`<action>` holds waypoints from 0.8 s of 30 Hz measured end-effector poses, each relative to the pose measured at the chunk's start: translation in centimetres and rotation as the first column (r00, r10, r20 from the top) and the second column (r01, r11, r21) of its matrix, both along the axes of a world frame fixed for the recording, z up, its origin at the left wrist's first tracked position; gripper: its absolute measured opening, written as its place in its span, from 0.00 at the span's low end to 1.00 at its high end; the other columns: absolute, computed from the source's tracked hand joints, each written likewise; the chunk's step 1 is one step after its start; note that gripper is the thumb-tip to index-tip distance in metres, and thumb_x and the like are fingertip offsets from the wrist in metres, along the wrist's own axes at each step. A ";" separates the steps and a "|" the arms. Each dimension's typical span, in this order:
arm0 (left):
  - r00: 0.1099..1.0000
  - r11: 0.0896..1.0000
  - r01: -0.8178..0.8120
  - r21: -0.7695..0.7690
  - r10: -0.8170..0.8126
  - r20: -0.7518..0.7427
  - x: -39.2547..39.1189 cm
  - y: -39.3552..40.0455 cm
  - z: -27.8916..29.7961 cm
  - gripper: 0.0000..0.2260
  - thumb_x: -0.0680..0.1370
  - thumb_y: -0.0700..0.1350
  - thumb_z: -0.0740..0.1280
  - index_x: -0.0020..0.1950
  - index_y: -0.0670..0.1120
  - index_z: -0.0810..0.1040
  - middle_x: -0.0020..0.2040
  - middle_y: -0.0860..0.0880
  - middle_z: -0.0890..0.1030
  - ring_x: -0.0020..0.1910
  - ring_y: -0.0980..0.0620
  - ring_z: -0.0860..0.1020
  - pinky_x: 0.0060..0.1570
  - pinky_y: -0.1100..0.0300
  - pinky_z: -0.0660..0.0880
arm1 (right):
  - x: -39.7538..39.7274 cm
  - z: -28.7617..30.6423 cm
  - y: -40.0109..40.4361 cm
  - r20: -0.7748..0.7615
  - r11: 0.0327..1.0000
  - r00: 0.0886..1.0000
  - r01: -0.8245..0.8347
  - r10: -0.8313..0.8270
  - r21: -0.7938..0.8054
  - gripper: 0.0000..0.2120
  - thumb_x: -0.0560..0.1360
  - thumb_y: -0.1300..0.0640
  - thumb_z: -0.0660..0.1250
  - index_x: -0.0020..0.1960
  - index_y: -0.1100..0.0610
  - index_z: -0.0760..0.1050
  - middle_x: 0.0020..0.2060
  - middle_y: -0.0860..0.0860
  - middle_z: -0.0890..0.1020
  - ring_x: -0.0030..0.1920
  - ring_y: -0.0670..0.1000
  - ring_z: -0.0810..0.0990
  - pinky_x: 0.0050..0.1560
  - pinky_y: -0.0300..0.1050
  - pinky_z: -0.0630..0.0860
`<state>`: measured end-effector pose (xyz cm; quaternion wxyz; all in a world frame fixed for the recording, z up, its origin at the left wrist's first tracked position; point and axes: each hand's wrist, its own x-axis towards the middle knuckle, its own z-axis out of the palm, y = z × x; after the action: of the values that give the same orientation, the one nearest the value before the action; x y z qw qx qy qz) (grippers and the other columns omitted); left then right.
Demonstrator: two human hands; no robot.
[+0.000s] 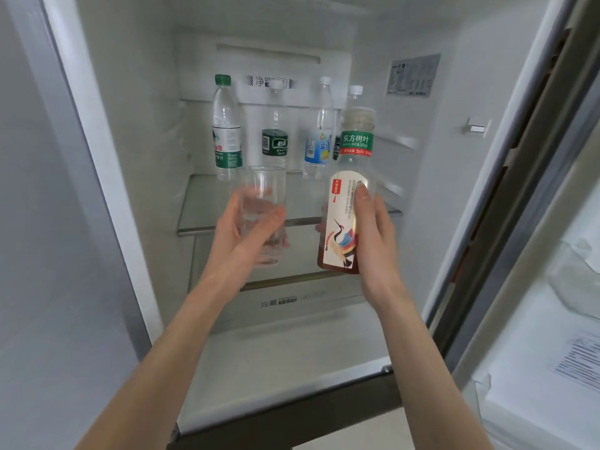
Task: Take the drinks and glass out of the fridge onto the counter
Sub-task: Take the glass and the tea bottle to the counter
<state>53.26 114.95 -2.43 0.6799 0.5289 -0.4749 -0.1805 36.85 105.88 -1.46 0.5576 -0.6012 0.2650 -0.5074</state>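
Note:
My left hand [242, 233] grips a clear empty glass [262, 190], held upright in front of the fridge's glass shelf [207, 209]. My right hand [373, 228] grips a tea bottle [349, 196] with a green neck band and a crane picture, lifted in front of the shelf. At the back of the shelf stand a green-capped water bottle [226, 131], a dark-labelled bottle [275, 131] and a blue-labelled bottle [319, 134]. Another white-capped bottle [355, 92] shows behind the tea bottle.
The fridge interior is white, with a drawer front [292, 300] below the shelf. The open door [552, 319] with its bins stands to the right. A grey cabinet side [48, 254] runs along the left.

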 end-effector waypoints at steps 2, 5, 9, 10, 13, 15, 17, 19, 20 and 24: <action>0.999 0.999 0.041 0.002 -0.041 -0.034 -1.0 0.4 -1.0 0.23 0.71 0.61 0.74 0.62 0.53 0.79 0.52 0.44 0.83 0.36 0.51 0.87 0.41 0.48 0.86 | -0.9 -0.8 1.2 -0.026 0.999 0.999 0.032 -0.032 0.012 0.10 0.79 0.32 0.63 0.48 0.34 0.80 0.54 0.57 0.88 0.55 0.62 0.90 0.58 0.60 0.86; 0.993 0.997 0.067 0.029 -0.064 -0.099 -2.8 0.9 -2.3 0.18 0.72 0.62 0.74 0.58 0.56 0.81 0.51 0.43 0.84 0.35 0.51 0.86 0.38 0.52 0.84 | -2.6 -2.4 2.5 -0.032 0.995 0.996 0.085 -0.083 0.044 0.11 0.84 0.36 0.62 0.52 0.41 0.77 0.51 0.55 0.88 0.49 0.54 0.90 0.53 0.50 0.86; 0.980 0.989 0.147 0.011 -0.145 -0.134 -5.1 1.4 -3.3 0.19 0.70 0.65 0.73 0.56 0.56 0.80 0.51 0.38 0.83 0.33 0.49 0.85 0.36 0.51 0.83 | -5.1 -3.7 3.9 -0.043 0.990 0.990 0.134 -0.132 0.052 0.17 0.83 0.34 0.61 0.56 0.46 0.75 0.50 0.52 0.88 0.51 0.57 0.90 0.52 0.47 0.86; 0.977 0.986 0.164 0.003 -0.162 -0.138 -5.6 1.5 -3.4 0.18 0.70 0.65 0.73 0.54 0.57 0.80 0.49 0.38 0.83 0.33 0.48 0.85 0.36 0.50 0.83 | -5.7 -3.9 4.3 -0.036 0.988 0.989 0.146 -0.144 0.057 0.20 0.80 0.32 0.61 0.57 0.47 0.76 0.52 0.55 0.88 0.53 0.60 0.89 0.55 0.51 0.86; 0.972 0.981 0.196 -0.004 -0.195 -0.129 -7.1 1.3 -3.6 0.18 0.71 0.65 0.72 0.55 0.58 0.79 0.49 0.40 0.82 0.35 0.48 0.86 0.37 0.51 0.83 | -7.6 -4.1 5.3 -0.018 0.981 0.983 0.185 -0.185 0.052 0.30 0.73 0.27 0.62 0.60 0.50 0.76 0.53 0.60 0.87 0.54 0.64 0.89 0.59 0.56 0.85; 0.970 0.976 0.217 -0.004 -0.217 -0.111 -8.1 1.1 -3.7 0.20 0.72 0.65 0.71 0.58 0.55 0.77 0.50 0.39 0.82 0.40 0.44 0.86 0.40 0.50 0.82 | -8.8 -4.1 5.8 -0.029 0.975 0.974 0.223 -0.223 0.013 0.30 0.72 0.27 0.63 0.60 0.50 0.75 0.53 0.58 0.87 0.53 0.62 0.89 0.60 0.59 0.85; 0.967 0.969 0.245 -0.018 -0.245 -0.075 -9.2 1.0 -3.8 0.21 0.72 0.65 0.70 0.58 0.54 0.77 0.50 0.37 0.81 0.47 0.36 0.84 0.45 0.45 0.81 | -10.2 -4.0 6.3 -0.027 0.966 0.965 0.259 -0.260 -0.021 0.32 0.71 0.27 0.63 0.62 0.51 0.75 0.54 0.59 0.86 0.54 0.62 0.89 0.61 0.63 0.85; 0.962 0.964 0.265 0.000 -0.265 -0.065 -10.5 0.9 -4.0 0.22 0.72 0.66 0.70 0.58 0.54 0.77 0.52 0.37 0.81 0.50 0.35 0.84 0.46 0.44 0.81 | -11.6 -3.8 6.9 -0.028 0.957 0.958 0.282 -0.284 -0.063 0.36 0.71 0.27 0.63 0.64 0.55 0.74 0.55 0.62 0.85 0.54 0.65 0.88 0.60 0.65 0.84; 0.959 0.961 0.275 0.013 -0.274 -0.077 -11.3 1.0 -4.1 0.21 0.72 0.66 0.70 0.58 0.55 0.77 0.52 0.39 0.82 0.48 0.39 0.86 0.43 0.46 0.82 | -12.4 -3.6 7.2 -0.031 0.953 0.955 0.291 -0.294 -0.088 0.37 0.71 0.27 0.62 0.65 0.57 0.73 0.55 0.63 0.85 0.54 0.66 0.88 0.60 0.65 0.84; 0.944 0.955 0.294 0.046 -0.283 -0.170 -14.8 1.9 -3.9 0.17 0.72 0.65 0.70 0.57 0.58 0.77 0.55 0.44 0.83 0.38 0.53 0.87 0.32 0.59 0.82 | -15.6 -3.4 8.3 -0.037 0.944 0.949 0.307 -0.314 -0.119 0.31 0.70 0.29 0.63 0.61 0.51 0.75 0.52 0.57 0.87 0.52 0.61 0.89 0.59 0.60 0.85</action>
<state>38.49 116.86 -6.34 0.6634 0.4609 -0.4839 -0.3367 21.21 114.16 -4.90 0.4284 -0.5962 0.3430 -0.5860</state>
